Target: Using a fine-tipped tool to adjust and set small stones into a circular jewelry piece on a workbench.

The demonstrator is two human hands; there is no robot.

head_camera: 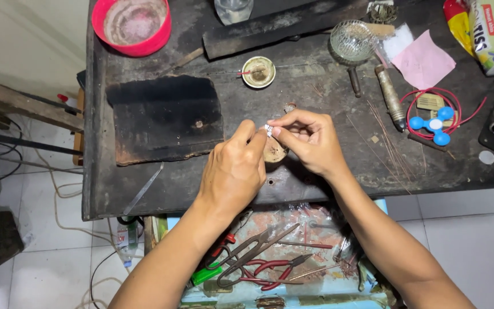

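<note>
Two bare forearms, no sleeves in view. Left hand [232, 171] and right hand [310, 140] ungloved — no rings, no watch, no bands at either wrist — nails short and plain.

Two hands, left [232, 171] and right [310, 140], over the table [315, 183]. One red bowl [131, 26] far left, one glass dish [351, 40], one blue spinner [433, 124], one pink paper [424, 60], one charred block [164, 117].

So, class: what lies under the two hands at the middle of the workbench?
Under the left hand and right hand, which pinch a small silvery piece, part of a round wooden peg shows on the dark workbench. The rest is covered.
</note>
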